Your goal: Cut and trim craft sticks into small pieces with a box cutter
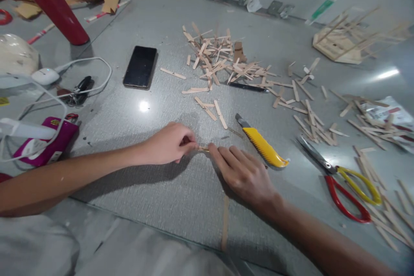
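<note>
Between my two hands, low over the table, is a short wooden stick (203, 149), its ends hidden by my fingers. My left hand (176, 143) pinches one end between thumb and forefinger. At the other end, my right hand (241, 168) has its fingertips closed on the stick, knuckles up. A yellow utility knife (263, 146) lies just beyond my right hand, blade pointing away to the left. Past my hands a few cut craft sticks (220, 114) lie near a larger pile of sticks (215, 58). A black pen (248, 88) rests along the pile's near edge.
Scissors (328, 167) with red and yellow handles lie at right among scattered sticks (388, 220). A phone (140, 67) is at left. A white cable, a mouse (45, 76) and a purple box (48, 140) crowd the left edge. A stick frame (338, 45) stands back right.
</note>
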The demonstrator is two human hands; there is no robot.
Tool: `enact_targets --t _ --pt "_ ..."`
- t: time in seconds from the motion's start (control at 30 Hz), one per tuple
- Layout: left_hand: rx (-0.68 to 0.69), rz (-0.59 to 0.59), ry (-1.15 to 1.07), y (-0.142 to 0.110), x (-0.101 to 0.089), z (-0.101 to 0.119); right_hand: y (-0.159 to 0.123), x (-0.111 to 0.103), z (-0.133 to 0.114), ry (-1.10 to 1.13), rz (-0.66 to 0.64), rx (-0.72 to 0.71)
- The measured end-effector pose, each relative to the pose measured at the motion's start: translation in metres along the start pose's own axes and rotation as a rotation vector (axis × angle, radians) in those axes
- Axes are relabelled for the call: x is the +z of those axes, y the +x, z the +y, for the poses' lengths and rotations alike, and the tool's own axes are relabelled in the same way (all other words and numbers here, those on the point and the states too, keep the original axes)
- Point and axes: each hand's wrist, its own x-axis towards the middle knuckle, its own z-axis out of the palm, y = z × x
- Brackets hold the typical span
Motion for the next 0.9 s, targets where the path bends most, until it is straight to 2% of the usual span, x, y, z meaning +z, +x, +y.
enact_targets --t 0.57,0.7,0.9 --pt "0.153 0.047 0.177 0.002 0.005 -0.008 0.007 -0.003 -0.003 -0.100 -0.039 -0.052" --pt "0.137 0.070 0.196 0.002 0.007 -0.008 0.009 -0.004 0.000 -0.086 -0.048 -0.082" --pt "0.155 0.100 0.192 0.002 0.008 -0.010 0.011 -0.006 0.009 0.025 0.015 -0.154"
